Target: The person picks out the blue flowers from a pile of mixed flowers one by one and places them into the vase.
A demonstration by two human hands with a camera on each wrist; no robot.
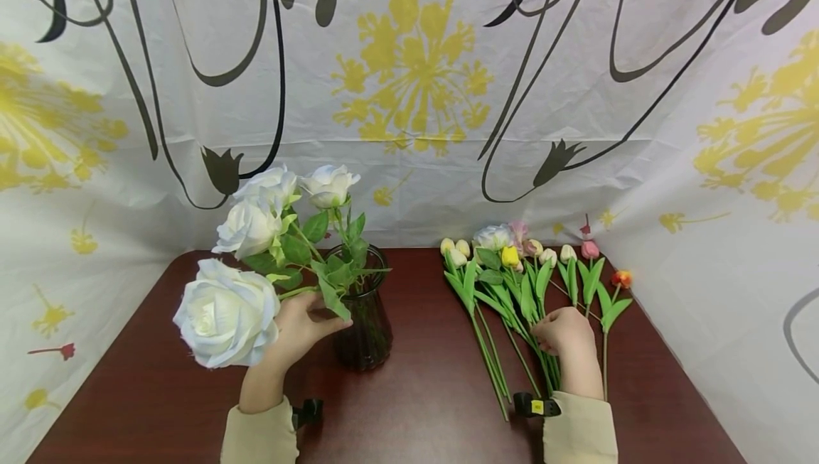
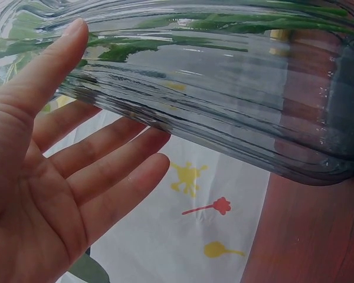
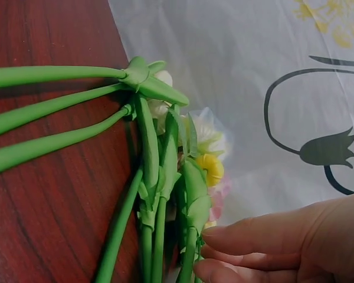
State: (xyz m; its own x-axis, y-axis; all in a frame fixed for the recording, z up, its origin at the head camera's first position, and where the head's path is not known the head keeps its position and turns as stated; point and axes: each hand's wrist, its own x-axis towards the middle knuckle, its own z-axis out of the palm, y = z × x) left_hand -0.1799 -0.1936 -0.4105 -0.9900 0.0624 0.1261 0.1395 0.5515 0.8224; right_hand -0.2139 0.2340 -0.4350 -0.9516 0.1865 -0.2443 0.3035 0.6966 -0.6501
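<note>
A dark glass vase holds several white roses with green leaves, leaning to the left. My left hand is beside the vase, under the leaves. In the left wrist view, the thumb of that hand lies in front of the ribbed glass, and the loosely straight fingers reach behind its edge. On the right, my right hand pinches a green tulip stem among several laid on the table. The right wrist view has its fingertips at the stem, below the leaves.
Yellow, white, pink and orange tulips lie fanned on the dark red table, with a pale blue rose among them. A patterned white cloth stands behind the table and along both sides.
</note>
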